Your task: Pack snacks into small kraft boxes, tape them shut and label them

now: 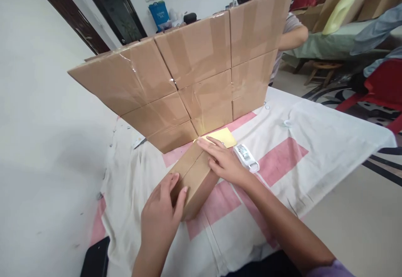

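Observation:
A small closed cardboard box (194, 170) lies at an angle on the cloth-covered table, a seam running along its top. My left hand (161, 205) grips its near left end, the thumb on the top face and the other fingers by the left edge, partly hidden. Across the far right end of the box, my right hand (224, 161) lies flat with its fingers stretched out. Just beyond the box is a yellow paper sheet (224, 135), partly covered by my right hand. To the right of that hand sits a small white plastic device (246, 158) with a clear window.
A tall wall of taped cardboard boxes (204, 59) stands across the table. Behind it is a person (293, 36). A black phone (96, 258) lies at the lower left, beside the white wall. A red chair (385, 88) and a yellow bottle (341, 11) are at the right.

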### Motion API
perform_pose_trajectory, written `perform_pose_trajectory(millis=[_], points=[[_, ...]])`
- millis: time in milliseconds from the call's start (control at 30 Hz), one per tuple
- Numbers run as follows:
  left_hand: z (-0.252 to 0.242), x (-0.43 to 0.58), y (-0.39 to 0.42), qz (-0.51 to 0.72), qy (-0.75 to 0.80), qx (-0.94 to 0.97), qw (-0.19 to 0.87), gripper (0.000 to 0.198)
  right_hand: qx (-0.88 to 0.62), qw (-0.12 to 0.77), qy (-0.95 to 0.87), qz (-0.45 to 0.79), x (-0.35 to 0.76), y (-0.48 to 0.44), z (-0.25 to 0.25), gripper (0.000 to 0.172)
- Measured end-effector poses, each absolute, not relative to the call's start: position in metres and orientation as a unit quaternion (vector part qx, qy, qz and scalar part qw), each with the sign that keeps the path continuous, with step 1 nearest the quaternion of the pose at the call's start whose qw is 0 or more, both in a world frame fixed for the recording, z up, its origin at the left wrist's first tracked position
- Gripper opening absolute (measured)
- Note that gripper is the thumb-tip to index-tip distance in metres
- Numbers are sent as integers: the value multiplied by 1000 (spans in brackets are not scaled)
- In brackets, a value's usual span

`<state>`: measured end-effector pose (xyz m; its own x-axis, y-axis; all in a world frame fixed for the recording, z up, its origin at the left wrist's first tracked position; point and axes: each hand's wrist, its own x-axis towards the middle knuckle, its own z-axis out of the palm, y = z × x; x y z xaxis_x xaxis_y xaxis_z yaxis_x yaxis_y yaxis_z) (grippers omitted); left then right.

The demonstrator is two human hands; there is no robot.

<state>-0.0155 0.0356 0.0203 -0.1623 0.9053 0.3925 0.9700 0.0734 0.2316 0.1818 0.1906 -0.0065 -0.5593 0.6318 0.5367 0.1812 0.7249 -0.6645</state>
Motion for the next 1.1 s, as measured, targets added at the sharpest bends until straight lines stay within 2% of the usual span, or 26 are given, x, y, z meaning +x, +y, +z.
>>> perform_pose_trajectory(millis=[100,200,367,467,633,933,1100], points=[[24,-18,34,-212,-706,-672,68,32,-262,383,-857,226,180,189,-5,52],[40,-23,42,-229,-699,-677,18,22,-290,378,-854,207,175,182,-6,48],[77,-32,80,-213,-681,-647,-269,30,-308,373,-854,192,171,171,-8,47],[87,-36,108,-138,-639,-666,-359,32,-313,373,-852,191,171,169,-9,46],[86,-39,137,-29,-591,-686,-423,33,-322,378,-845,200,170,170,-11,46],[91,-39,147,21,-581,-674,-455,26,-324,378,-842,209,170,169,-11,42],[96,-36,158,60,-563,-675,-473,32,-331,377,-841,205,171,168,-9,43]])
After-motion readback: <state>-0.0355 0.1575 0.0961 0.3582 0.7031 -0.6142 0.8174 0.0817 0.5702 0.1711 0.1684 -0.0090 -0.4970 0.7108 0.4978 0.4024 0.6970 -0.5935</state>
